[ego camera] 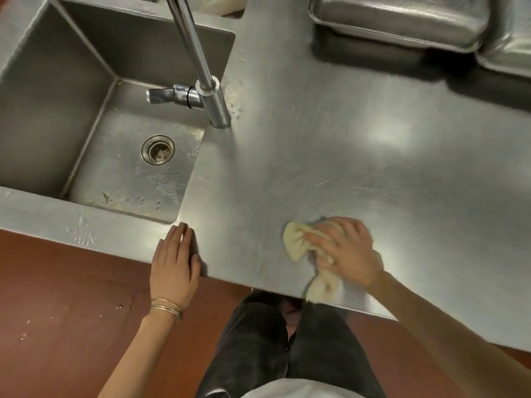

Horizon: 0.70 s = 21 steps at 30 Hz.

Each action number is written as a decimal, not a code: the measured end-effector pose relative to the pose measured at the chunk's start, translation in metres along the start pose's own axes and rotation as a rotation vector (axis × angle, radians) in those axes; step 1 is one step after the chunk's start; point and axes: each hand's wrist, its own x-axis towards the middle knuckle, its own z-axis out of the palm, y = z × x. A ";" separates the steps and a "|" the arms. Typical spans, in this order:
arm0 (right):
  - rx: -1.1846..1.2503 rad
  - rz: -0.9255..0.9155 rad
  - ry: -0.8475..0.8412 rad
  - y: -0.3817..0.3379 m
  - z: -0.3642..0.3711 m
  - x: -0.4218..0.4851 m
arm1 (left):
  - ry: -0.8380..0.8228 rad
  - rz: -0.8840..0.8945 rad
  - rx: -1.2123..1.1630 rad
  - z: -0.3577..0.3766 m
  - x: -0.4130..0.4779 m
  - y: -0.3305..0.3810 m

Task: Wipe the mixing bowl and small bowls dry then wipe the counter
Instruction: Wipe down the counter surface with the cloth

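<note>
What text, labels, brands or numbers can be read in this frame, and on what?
None. No print shows on the faucet, sink, counter, metal pans or cloth under the right hand. The left hand and its bracelets carry no text either.

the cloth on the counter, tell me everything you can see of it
The cloth is pale yellow, soft and bunched into folds, like a terry or microfibre rag. It lies on the steel counter near the front edge, right of the sink. The right hand presses down on its middle, fingers spread over it, so one lobe fans out to the left and another trails toward the counter's edge. Nothing else touches it; the left hand rests apart on the edge.
</note>
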 end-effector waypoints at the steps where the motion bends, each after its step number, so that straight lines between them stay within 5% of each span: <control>1: -0.048 0.191 0.014 0.034 -0.003 0.001 | -0.004 0.020 -0.009 0.001 0.003 0.005; 5: 0.104 1.130 -0.009 0.067 -0.013 0.074 | -0.014 0.075 -0.022 0.006 0.016 0.023; 7: 0.084 1.054 0.008 0.029 -0.004 0.109 | -0.006 0.093 -0.020 0.005 0.024 0.028; 9: 0.066 0.757 0.032 -0.024 0.002 0.116 | 0.020 0.112 -0.035 0.002 0.033 0.035; 14: 0.182 0.328 -0.065 -0.083 0.000 0.031 | 0.055 0.148 -0.067 -0.001 0.062 0.059; 18: 0.073 0.471 -0.069 -0.017 -0.017 -0.064 | -0.038 0.275 -0.041 0.009 0.073 0.100; 21: -0.029 0.842 -0.060 0.072 -0.036 -0.129 | -0.100 0.398 -0.030 0.021 0.075 0.139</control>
